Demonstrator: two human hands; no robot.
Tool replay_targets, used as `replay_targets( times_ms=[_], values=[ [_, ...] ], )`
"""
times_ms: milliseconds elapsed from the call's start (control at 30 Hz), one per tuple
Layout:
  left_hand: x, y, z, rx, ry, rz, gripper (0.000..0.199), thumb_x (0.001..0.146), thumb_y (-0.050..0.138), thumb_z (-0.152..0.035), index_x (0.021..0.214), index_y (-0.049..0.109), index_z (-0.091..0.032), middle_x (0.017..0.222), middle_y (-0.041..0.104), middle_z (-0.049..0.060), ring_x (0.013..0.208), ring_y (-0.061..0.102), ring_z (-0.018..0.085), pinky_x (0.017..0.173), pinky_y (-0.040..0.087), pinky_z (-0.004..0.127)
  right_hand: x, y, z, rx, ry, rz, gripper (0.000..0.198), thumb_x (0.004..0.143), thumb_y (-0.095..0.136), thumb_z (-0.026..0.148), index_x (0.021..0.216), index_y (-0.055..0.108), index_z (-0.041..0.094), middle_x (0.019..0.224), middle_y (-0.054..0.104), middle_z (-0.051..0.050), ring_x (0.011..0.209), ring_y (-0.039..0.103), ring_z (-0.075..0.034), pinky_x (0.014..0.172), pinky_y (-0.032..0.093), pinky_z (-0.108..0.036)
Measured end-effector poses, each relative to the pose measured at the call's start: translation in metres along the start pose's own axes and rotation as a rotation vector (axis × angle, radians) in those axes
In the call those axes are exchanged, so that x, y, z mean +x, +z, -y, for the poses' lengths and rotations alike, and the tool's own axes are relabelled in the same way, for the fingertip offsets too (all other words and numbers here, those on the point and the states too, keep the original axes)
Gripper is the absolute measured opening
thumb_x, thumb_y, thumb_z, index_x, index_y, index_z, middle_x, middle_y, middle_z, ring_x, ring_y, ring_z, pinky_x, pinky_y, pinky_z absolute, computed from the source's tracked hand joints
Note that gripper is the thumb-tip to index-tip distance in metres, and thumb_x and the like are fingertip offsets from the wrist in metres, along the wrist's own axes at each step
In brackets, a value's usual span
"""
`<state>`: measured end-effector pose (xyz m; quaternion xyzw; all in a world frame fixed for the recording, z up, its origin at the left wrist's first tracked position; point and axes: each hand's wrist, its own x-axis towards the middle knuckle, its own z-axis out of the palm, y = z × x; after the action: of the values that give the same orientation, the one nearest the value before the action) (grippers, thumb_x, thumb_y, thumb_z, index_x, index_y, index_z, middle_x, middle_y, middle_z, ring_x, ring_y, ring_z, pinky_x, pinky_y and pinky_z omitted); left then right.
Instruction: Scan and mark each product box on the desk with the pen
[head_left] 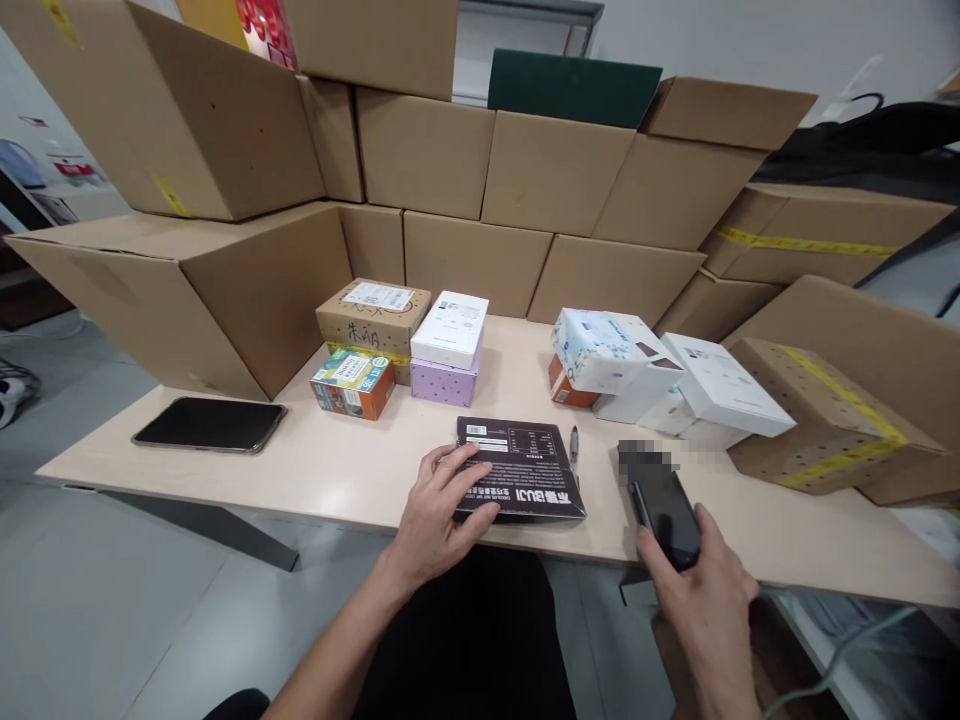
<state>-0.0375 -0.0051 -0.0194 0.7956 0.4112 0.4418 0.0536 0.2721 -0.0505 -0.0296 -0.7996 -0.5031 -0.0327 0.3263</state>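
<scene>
My left hand (446, 505) rests on a flat dark-brown printed box (525, 465), its fingers spread over the box's left part. The box lies at the table's front edge, with white lettering and a barcode label facing up. At the right, my right hand (705, 600) grips the lower end of a black phone-like handheld device (667, 510), thumb on one side and fingers on the other. The device's screen looks dark, and its far end is blurred out. Between the box and the device lies a pen (574, 446).
A dark-screened smartphone (210, 425) lies on the table (337, 470) at left. Small boxes stand behind: an orange tea-like box (352, 383), a purple box (444, 380), and a white box (727, 385) on a pile at right. Large cardboard boxes (472, 260) wall the back.
</scene>
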Motion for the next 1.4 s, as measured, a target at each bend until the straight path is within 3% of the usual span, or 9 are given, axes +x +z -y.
replay_targets(
  times_ms=[200,333,467,867,1400],
  values=[
    [-0.002,0.002,0.001,0.015,-0.003,-0.022,0.041,0.092,0.063,-0.031,0.131,0.057,-0.02,0.139,0.059,0.012,0.131,0.048,0.029,0.112,0.039,0.053,-0.033,-0.009,0.063,0.29,-0.118,-0.047,0.086,0.082,0.061,0.063,0.151,0.039,0.018,0.14,0.053,-0.019,0.129,0.047,-0.037,0.104,0.039,-0.055],
    [-0.005,0.003,0.003,0.043,0.013,-0.031,0.053,0.092,0.063,-0.033,0.141,0.049,-0.022,0.14,0.058,0.011,0.137,0.042,0.032,0.114,0.035,0.056,-0.051,-0.001,0.098,0.36,-0.278,-0.004,0.079,0.086,0.062,0.056,0.152,0.035,0.021,0.14,0.052,-0.017,0.127,0.048,-0.034,0.101,0.042,-0.054],
    [-0.007,0.003,0.003,0.036,-0.006,-0.041,0.062,0.092,0.063,-0.037,0.148,0.042,-0.024,0.141,0.057,0.012,0.139,0.039,0.034,0.114,0.035,0.056,-0.062,0.015,0.116,0.355,-0.416,-0.028,0.075,0.089,0.061,0.049,0.153,0.033,0.021,0.137,0.053,-0.018,0.124,0.049,-0.033,0.099,0.043,-0.055],
    [-0.007,0.001,0.004,-0.008,-0.051,0.066,0.063,0.096,0.057,-0.042,0.153,0.034,-0.028,0.151,0.044,0.012,0.143,0.029,0.036,0.116,0.03,0.058,-0.066,0.02,0.12,0.312,-0.481,-0.081,0.072,0.09,0.061,0.047,0.151,0.035,0.018,0.132,0.053,-0.02,0.121,0.05,-0.034,0.098,0.044,-0.056],
    [-0.006,0.0,0.005,-0.042,-0.064,0.094,0.062,0.096,0.056,-0.042,0.153,0.033,-0.031,0.152,0.041,0.011,0.142,0.028,0.035,0.116,0.029,0.058,-0.066,0.017,0.121,0.335,-0.462,-0.04,0.071,0.09,0.06,0.047,0.151,0.034,0.021,0.135,0.053,-0.018,0.123,0.049,-0.034,0.099,0.042,-0.057]
  ],
)
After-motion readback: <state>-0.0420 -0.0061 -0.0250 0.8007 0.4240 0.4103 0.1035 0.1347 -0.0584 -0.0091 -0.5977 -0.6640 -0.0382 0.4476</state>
